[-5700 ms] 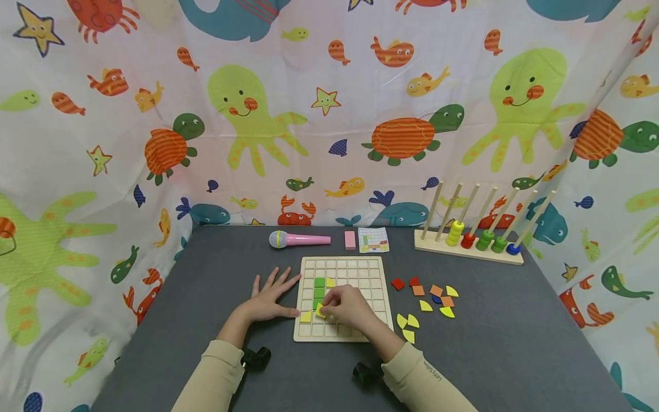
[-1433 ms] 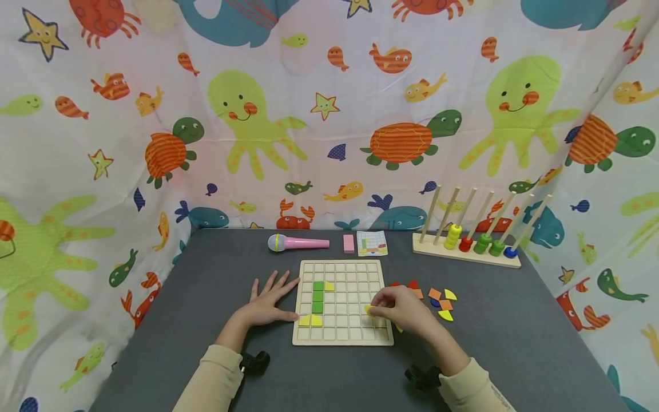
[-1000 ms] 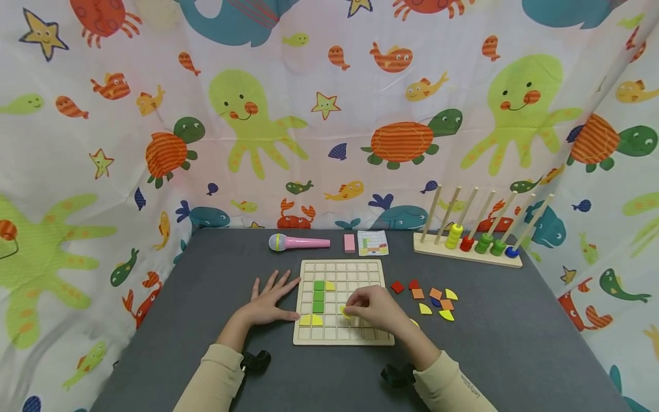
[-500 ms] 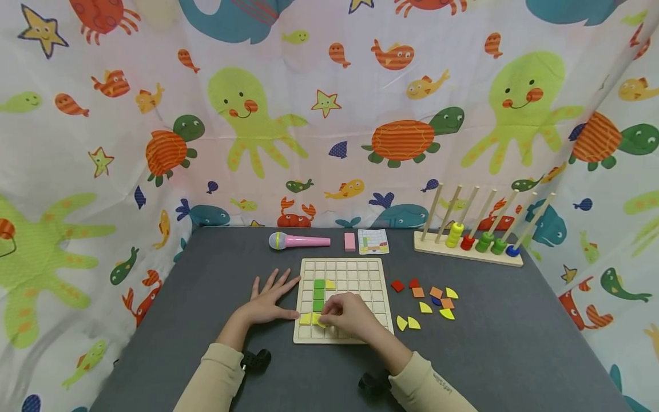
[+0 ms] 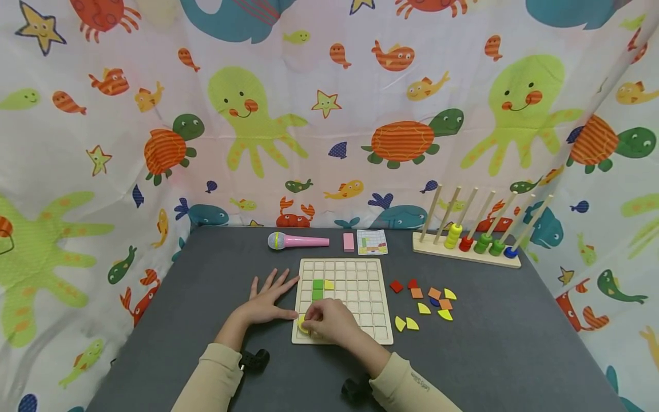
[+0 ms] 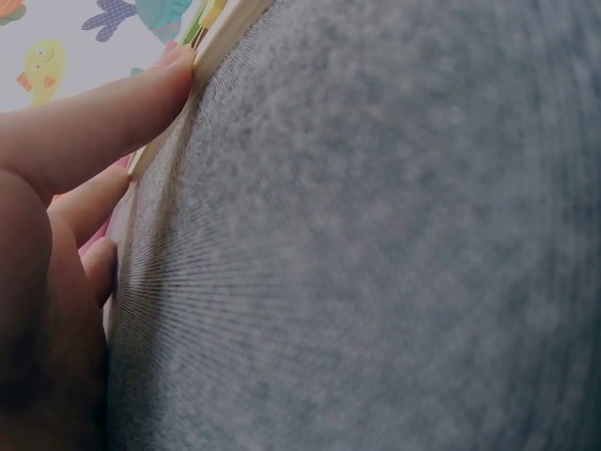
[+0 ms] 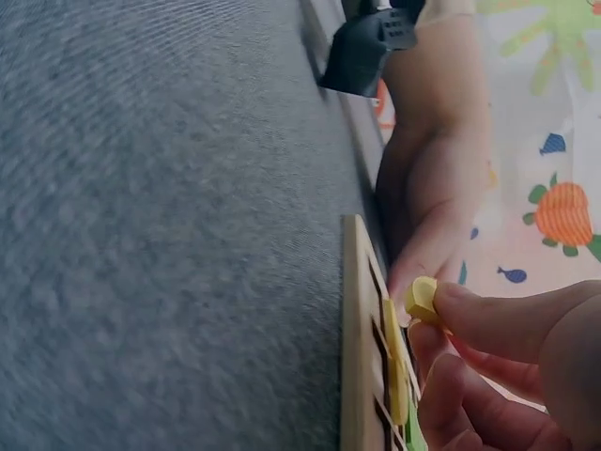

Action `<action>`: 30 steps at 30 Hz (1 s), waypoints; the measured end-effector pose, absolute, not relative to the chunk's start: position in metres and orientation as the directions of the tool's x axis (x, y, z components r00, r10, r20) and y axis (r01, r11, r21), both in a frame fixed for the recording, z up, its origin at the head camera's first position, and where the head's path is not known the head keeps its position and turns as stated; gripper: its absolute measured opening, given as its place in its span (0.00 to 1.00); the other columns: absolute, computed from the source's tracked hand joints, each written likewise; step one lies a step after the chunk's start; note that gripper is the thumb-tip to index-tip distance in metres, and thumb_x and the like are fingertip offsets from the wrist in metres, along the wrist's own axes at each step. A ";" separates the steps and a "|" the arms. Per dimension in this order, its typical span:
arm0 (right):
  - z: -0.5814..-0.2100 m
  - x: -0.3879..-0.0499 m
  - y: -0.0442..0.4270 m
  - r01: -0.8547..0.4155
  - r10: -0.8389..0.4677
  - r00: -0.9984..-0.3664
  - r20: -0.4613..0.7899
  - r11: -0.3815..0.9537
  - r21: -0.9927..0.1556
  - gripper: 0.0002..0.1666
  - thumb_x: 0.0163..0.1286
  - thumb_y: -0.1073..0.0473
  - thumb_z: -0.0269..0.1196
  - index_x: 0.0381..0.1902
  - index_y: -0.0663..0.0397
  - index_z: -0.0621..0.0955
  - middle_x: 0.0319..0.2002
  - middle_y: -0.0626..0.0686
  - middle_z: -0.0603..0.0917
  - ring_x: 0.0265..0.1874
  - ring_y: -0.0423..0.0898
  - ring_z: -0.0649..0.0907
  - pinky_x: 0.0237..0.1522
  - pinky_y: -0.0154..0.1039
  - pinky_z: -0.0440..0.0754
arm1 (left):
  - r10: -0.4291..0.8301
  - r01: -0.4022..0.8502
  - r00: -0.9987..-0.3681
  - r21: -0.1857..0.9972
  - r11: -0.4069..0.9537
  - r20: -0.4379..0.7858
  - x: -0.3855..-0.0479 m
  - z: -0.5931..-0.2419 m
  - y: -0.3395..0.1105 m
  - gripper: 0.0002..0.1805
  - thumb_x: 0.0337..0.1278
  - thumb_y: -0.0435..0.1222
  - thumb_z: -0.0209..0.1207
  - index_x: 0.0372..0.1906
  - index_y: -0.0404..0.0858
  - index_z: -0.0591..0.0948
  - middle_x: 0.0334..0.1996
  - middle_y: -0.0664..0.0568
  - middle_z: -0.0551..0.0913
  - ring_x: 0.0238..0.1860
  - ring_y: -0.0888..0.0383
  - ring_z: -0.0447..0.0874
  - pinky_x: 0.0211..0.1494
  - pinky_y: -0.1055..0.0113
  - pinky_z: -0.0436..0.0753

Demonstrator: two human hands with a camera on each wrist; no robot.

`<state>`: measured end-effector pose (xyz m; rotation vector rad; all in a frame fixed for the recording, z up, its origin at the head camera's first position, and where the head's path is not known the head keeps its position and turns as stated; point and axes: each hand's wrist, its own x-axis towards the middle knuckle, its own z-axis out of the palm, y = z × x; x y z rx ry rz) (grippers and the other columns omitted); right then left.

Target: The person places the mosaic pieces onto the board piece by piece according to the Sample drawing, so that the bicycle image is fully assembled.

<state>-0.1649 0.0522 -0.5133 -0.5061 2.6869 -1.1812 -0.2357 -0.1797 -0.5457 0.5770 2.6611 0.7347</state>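
In the head view, the left hand [image 5: 265, 303] lay with its fingers straight and spread on the dark grey table [image 5: 494, 343], its thumb and fingertips at the edge of the pale wooden square board with a grid of cells [image 5: 364, 294]. It gripped nothing, and presumably steadied the board against sliding. The right hand [image 5: 329, 321] reached over the board's lower corner, its fingers bent to pinch a small yellow curved-edged piece [image 5: 302, 325] just beside the left thumb; a fingertip pinch probably suited so small a thing. Ahead of the right hand, green square pieces [image 5: 317, 289] sat in cells. Well to its right, loose red, orange, blue and yellow flat pieces [image 5: 424, 308] lay off the board, likely kept within that hand's reach. Half a second earlier, the right hand had been farther from the left thumb; the left hand and the loose pieces had not visibly shifted.

In the left wrist view, the left digits touched the board's side edge without wrapping round it.

In the right wrist view, the right thumb and a fingertip held the yellow piece just above the board, apart from a thin yellow piece [image 7: 395, 362] lying there, perhaps so that its lower side stayed free
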 end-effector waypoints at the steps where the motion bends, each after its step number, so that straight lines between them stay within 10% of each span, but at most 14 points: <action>1: -0.514 -0.164 0.051 -0.244 -0.369 -0.929 -0.012 0.639 -0.730 0.07 0.62 0.53 0.74 0.27 0.43 0.86 0.20 0.38 0.80 0.19 0.34 0.76 0.24 0.31 0.72 | 0.460 0.296 -0.867 0.544 0.785 -0.193 -0.236 -0.546 -0.180 0.54 0.48 0.69 0.64 0.80 0.62 0.55 0.83 0.54 0.43 0.82 0.42 0.26 0.72 0.32 0.19; 30: -0.514 -0.160 0.045 -0.212 -0.300 -0.953 -0.032 0.742 -0.636 0.12 0.60 0.50 0.75 0.32 0.44 0.82 0.18 0.41 0.74 0.16 0.37 0.72 0.18 0.34 0.65 | 0.464 0.303 -0.866 0.541 0.784 -0.187 -0.236 -0.547 -0.180 0.54 0.47 0.69 0.64 0.80 0.62 0.55 0.83 0.54 0.44 0.82 0.43 0.26 0.72 0.33 0.19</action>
